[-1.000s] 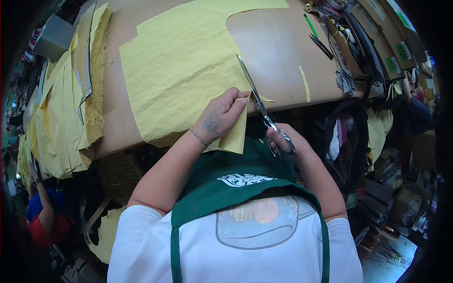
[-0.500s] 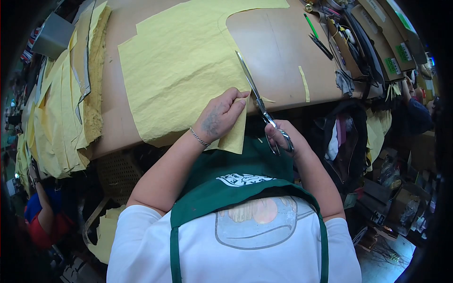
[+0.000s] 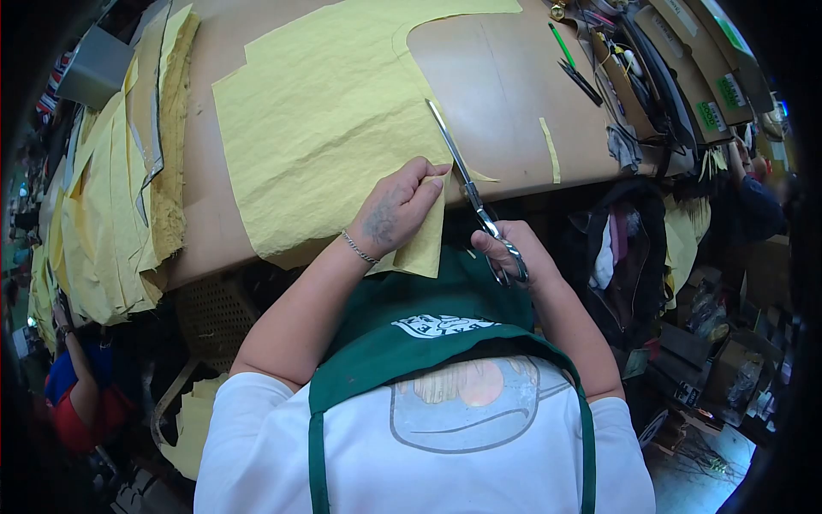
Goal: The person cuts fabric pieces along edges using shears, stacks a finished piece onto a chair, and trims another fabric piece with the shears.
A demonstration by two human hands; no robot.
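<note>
A large sheet of yellow fabric (image 3: 334, 111) lies on the table, its near edge hanging over the front. My left hand (image 3: 398, 206) pinches the sheet near its right edge, with a fold drooping below the fingers. In my right hand (image 3: 518, 253) are long metal scissors (image 3: 481, 210), thumb and fingers at the handle loops. The blades lie along the sheet's right edge, just right of my left fingertips, and point away from me. They look nearly closed. A thin sliver of fabric (image 3: 485, 178) curls out beside the blades.
A narrow yellow strip (image 3: 550, 150) lies on the brown table (image 3: 505, 94). Stacked yellow fabric (image 3: 107, 197) fills the left side. Black snips (image 3: 582, 83), a green pen (image 3: 562, 45) and cardboard boxes (image 3: 676, 51) are at the back right. Another person's arm (image 3: 81, 377) shows at lower left.
My right hand and the scissors have shifted slightly down toward me. More of the thin sliver shows beside the blades. My left hand keeps its pinch on the fabric.
</note>
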